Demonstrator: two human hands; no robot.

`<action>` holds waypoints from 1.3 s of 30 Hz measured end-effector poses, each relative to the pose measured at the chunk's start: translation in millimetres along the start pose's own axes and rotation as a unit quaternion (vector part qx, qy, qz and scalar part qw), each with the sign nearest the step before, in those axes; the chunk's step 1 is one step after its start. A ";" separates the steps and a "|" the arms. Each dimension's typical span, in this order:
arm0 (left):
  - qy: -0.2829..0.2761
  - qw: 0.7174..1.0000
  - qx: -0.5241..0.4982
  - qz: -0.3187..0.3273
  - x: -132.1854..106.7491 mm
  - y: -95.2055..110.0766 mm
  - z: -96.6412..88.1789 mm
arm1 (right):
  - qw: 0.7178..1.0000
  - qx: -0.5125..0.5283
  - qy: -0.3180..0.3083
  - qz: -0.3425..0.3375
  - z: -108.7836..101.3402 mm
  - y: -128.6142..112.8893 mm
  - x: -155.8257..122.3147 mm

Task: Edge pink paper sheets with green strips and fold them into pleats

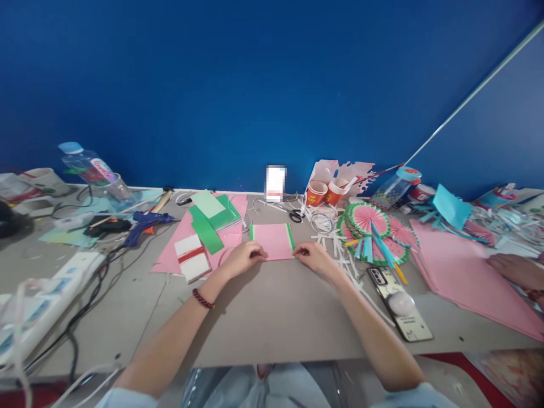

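Grey bench (pixel 263 317): left hand (pixel 244 256) and right hand (pixel 317 259) apparently pinch green-edged pink paper (pixel 272 240) along its near edge, to steady it.

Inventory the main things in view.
green-edged paper: one, pink, between hands
watermelon fans: several, pink-green, right
large sheets: several, pink, both sides
paper cups: at least two, red-white, behind
scissors: one, black, behind
glue gun: one, blue, left
blue-capped bottle: one, clear, back left
power strip: one, white, left
phone: one, pale, right
paper strips: many, white, right
another person's hand: one, right
left hand: one, at paper
right hand: one, at paper
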State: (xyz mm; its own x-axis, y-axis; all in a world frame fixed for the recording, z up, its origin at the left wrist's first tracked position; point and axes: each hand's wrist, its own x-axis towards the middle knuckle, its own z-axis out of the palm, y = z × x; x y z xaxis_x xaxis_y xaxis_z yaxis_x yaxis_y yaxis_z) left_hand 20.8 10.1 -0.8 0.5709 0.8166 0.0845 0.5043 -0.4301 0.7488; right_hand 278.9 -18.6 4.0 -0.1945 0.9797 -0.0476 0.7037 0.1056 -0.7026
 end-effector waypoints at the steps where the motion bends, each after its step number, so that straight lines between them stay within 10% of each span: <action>1: 0.000 1.000 0.001 0.001 0.0 -0.2 0.0 | 1.000 -0.007 0.000 -0.008 0.0 -1.3 -0.5; 12: 0.003 1.000 0.005 0.004 -1.7 2.2 -1.2 | 0.980 -0.165 0.033 -0.109 12.0 -15.3 -9.0; 21: -0.007 1.000 0.002 -0.001 -0.2 4.0 -2.9 | 0.915 -0.398 -0.063 -0.017 23.8 -54.7 -31.4; 39: -0.064 0.992 -0.052 -0.095 -9.5 4.0 -32.1 | 0.912 -0.403 -0.075 -0.004 24.1 -65.1 -40.0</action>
State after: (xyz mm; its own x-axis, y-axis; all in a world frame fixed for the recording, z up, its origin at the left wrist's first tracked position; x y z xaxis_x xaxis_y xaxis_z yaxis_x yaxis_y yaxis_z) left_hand -3.4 13.0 22.5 0.5520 0.8213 -0.1442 0.5459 -0.2251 0.8071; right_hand 224.4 -68.7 34.6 -0.2509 0.9505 -0.1831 0.9639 0.2628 0.0435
